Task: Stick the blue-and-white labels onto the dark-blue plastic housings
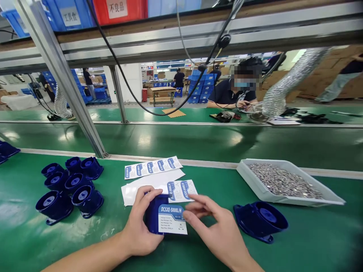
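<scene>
My left hand point(146, 223) is wrapped round a dark blue plastic housing point(152, 213) above the green work surface. A blue-and-white label point(171, 223) printed DC52Q-5000L/H lies against the housing's face, its right part reaching past the edge. At the label's right edge are the thumb and fingers of my right hand point(217, 228), with the thumb tip on it. Just behind the hands lie label sheets point(181, 190), some with labels and some bare white backing. Another blue housing point(262, 221) rests to the right of my right hand.
Several similar blue housings point(75, 183) stand grouped at the left. A white tray point(245, 175) full of small metal parts sits at the right. Behind are a metal frame post point(76, 83), a hanging black cable point(124, 83), and a co-worker point(227, 92) across the bench.
</scene>
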Demonstrator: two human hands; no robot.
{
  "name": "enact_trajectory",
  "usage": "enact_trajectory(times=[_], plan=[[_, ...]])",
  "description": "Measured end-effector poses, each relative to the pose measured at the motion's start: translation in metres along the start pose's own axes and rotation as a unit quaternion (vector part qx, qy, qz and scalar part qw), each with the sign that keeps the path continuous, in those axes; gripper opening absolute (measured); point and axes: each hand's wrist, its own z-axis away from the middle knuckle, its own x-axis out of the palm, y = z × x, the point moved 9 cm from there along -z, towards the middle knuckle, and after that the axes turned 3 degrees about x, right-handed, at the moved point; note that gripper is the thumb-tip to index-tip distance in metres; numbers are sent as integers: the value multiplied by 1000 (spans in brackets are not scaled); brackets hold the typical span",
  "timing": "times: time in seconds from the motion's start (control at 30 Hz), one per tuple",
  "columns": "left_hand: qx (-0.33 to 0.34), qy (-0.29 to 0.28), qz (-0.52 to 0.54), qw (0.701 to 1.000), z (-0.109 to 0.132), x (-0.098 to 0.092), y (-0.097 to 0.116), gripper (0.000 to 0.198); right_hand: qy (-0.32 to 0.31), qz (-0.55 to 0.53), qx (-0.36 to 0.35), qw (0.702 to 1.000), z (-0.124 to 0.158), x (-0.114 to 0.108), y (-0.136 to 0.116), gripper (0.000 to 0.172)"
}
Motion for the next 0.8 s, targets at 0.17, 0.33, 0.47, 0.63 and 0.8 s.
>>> enact_trajectory(times=[0.17, 0.33, 0.47, 0.63, 0.8], plan=[[54, -46, -37, 997, 0, 12, 12, 74, -114, -141, 91, 979, 6, 36, 3, 86], [113, -65, -63, 990, 2, 20, 25, 70, -123, -190, 108, 968, 10, 54, -2, 71], [59, -75, -37, 995, -1, 22, 12, 71, -134, -104, 106, 980, 13, 51, -3, 80], [12, -83, -5, 996, -1, 22, 3, 76, -146, -41, 84, 985, 16, 51, -5, 96], [55, -92, -42, 993, -3, 22, 17, 67, -128, -152, 117, 973, 13, 48, -2, 80]])
